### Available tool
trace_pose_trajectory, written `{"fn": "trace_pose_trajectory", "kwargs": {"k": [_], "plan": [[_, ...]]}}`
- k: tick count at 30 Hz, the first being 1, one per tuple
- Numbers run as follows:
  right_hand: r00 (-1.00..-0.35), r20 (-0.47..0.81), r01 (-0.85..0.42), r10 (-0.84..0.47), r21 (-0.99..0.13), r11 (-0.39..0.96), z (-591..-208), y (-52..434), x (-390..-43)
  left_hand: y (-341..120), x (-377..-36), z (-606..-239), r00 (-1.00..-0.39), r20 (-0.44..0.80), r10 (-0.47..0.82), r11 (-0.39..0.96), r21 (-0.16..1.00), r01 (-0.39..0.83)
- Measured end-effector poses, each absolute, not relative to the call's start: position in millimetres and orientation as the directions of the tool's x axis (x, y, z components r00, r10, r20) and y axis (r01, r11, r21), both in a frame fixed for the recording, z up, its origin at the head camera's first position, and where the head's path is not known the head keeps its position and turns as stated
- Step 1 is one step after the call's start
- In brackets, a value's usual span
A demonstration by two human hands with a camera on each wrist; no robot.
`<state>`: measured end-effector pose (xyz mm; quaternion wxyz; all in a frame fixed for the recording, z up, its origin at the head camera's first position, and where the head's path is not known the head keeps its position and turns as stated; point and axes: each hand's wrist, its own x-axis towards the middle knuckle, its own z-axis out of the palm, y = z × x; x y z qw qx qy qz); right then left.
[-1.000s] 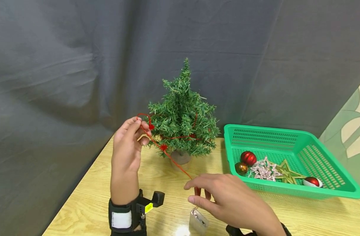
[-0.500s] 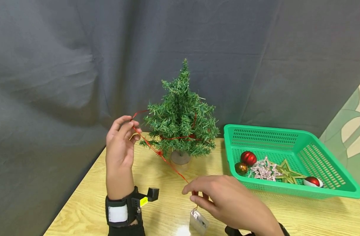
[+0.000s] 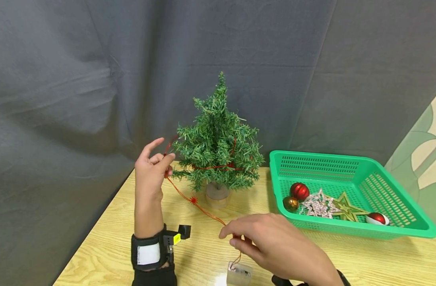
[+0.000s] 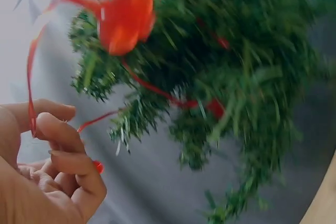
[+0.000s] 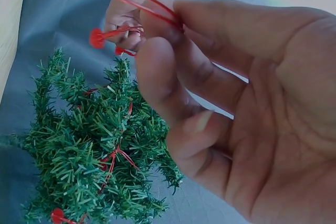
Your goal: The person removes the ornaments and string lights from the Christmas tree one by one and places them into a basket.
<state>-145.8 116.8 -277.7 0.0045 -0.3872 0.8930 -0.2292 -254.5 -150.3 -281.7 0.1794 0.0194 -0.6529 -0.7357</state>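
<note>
The left hand (image 3: 150,171) was raised beside the small green artificial Christmas tree (image 3: 217,155), its thumb and curled fingers pinching the thin red string of lights with small red star-shaped bulbs (image 3: 193,200), the forefinger sticking up free. From that pinch the string ran two ways: back into the tree's lower branches, where a length already circled the foliage, and down and rightward over the light wooden counter (image 3: 107,242) to the right hand (image 3: 271,242). The right hand hovered low above the counter, nearer the person, with thumb and forefinger closed on the string; the right wrist view showed the red strand clamped between those fingertips (image 5: 173,24). Below that hand a thin wire dropped to a small clear plastic battery box (image 3: 239,273) lying on the counter. One red bulb hung on the slack span between the two hands. The tree stood upright on its round wooden base near the counter's back edge, before a grey cloth backdrop (image 3: 78,79). To the right, just beside the tree, sat a green plastic mesh basket (image 3: 393,198) holding red and gold baubles (image 3: 299,191) and star ornaments (image 3: 343,206).
</note>
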Motion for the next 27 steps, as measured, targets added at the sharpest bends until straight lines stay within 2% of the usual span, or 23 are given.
{"fn": "trace_pose_trajectory", "kwargs": {"k": [2, 6, 11, 14, 18, 21, 27], "plan": [[-0.693, 0.179, -0.697, -0.698, -0.411, 0.587, -278, 117, -145, -150, -254, -283, -0.931, 0.218, -0.293, 0.112, 0.975, 0.193], [-0.685, 0.195, -0.71, -0.702, -0.398, 0.581, -277, 119, -142, -148, -254, -285, -0.925, 0.232, -0.302, 0.394, 0.914, 0.101], [-0.677, 0.197, -0.718, -0.709, -0.391, 0.577, -277, 120, -140, -145, -257, -288, -0.904, 0.288, -0.315, 0.582, 0.811, 0.056], [-0.678, 0.192, -0.716, -0.71, -0.389, 0.579, -277, 119, -138, -146, -260, -290, -0.898, 0.314, -0.308, 0.588, 0.805, 0.08], [-0.675, 0.187, -0.719, -0.714, -0.385, 0.579, -277, 118, -137, -151, -262, -289, -0.878, 0.336, -0.341, 0.493, 0.859, 0.137], [-0.668, 0.191, -0.726, -0.72, -0.382, 0.572, -277, 117, -137, -158, -260, -285, -0.865, 0.351, -0.36, 0.484, 0.862, 0.149], [-0.65, 0.212, -0.743, -0.73, -0.378, 0.552, -277, 117, -139, -170, -268, -262, -0.913, 0.326, -0.246, 0.493, 0.853, 0.172]]}}
